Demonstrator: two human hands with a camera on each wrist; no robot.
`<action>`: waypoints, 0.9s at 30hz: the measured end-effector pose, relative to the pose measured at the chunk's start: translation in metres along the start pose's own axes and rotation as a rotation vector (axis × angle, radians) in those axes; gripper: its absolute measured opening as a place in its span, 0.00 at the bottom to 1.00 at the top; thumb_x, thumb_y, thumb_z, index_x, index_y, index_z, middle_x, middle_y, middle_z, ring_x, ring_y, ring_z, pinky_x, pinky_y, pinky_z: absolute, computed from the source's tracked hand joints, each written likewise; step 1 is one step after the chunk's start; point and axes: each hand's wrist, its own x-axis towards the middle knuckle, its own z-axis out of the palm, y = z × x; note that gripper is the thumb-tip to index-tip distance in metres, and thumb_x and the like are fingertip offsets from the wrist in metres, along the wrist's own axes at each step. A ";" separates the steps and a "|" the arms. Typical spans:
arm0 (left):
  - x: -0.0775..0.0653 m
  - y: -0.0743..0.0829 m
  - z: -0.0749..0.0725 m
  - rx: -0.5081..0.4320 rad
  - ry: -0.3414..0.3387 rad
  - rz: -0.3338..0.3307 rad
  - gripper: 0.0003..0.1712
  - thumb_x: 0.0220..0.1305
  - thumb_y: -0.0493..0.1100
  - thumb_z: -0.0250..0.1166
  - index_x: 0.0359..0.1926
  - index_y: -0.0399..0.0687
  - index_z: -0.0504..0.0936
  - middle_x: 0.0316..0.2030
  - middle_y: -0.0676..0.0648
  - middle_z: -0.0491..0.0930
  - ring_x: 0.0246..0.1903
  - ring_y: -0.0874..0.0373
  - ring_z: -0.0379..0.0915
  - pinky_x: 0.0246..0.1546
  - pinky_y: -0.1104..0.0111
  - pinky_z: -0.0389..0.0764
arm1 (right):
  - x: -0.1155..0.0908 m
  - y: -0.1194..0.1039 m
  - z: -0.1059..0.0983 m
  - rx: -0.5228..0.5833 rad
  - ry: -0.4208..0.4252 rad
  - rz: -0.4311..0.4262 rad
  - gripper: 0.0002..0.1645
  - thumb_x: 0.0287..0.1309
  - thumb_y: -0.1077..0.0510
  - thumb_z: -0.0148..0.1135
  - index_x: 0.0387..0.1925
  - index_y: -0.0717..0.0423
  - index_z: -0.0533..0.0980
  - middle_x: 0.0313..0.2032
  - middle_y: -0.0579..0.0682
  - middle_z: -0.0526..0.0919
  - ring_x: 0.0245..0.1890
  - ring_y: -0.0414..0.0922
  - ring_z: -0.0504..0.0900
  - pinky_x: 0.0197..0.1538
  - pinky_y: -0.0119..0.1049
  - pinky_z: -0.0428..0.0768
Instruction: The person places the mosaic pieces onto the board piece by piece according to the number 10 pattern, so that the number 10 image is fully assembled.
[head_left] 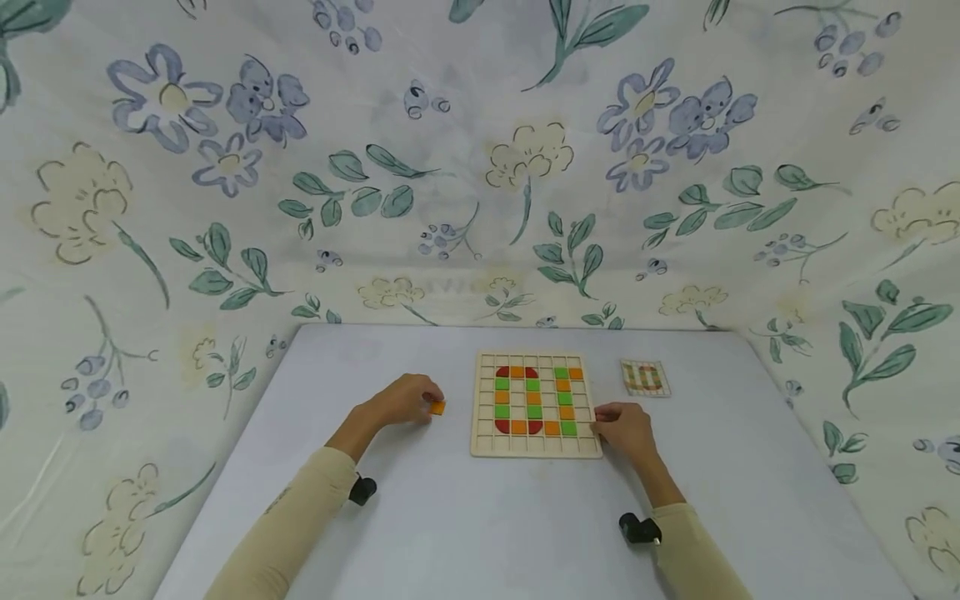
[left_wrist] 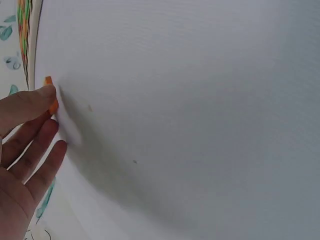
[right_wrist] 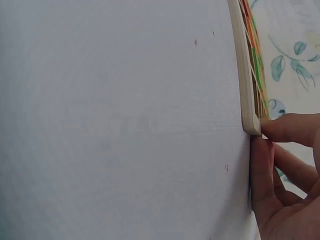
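A square wooden grid board [head_left: 484, 417] lies on the white table. Red, orange and green tiles in its cells form a rounded ring and, to its right, a shape like a 1. Left of the board, my left hand [head_left: 401, 400] pinches an orange tile [head_left: 437, 407] between thumb and fingers, a little above the tabletop; the tile [left_wrist: 52, 106] shows edge-on in the left wrist view. My right hand [head_left: 626, 427] holds the board's right edge near its front corner, with the thumb [right_wrist: 290, 127] at the rim and the fingers lower down beside it.
A small pattern card [head_left: 645, 378] with a similar coloured design lies right of the board. Black wrist cameras [head_left: 363, 490] sit below both hands. Flowered cloth [head_left: 480, 208] rises behind the white table [head_left: 480, 525] and along its sides.
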 end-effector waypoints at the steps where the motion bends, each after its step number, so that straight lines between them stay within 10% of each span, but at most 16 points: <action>1: -0.002 -0.002 0.000 -0.001 -0.001 -0.006 0.19 0.51 0.30 0.73 0.46 0.40 0.84 0.42 0.49 0.81 0.43 0.54 0.75 0.50 0.59 0.77 | 0.000 -0.001 -0.002 0.002 -0.008 0.000 0.16 0.49 0.62 0.71 0.41 0.64 0.83 0.33 0.51 0.85 0.33 0.45 0.82 0.34 0.35 0.80; 27: -0.004 -0.008 0.018 -0.031 0.135 0.104 0.15 0.50 0.26 0.71 0.42 0.37 0.85 0.40 0.47 0.83 0.41 0.54 0.78 0.46 0.62 0.79 | 0.000 0.005 -0.020 0.028 -0.278 -0.044 0.37 0.36 0.70 0.76 0.54 0.65 0.77 0.42 0.52 0.81 0.38 0.45 0.79 0.41 0.34 0.81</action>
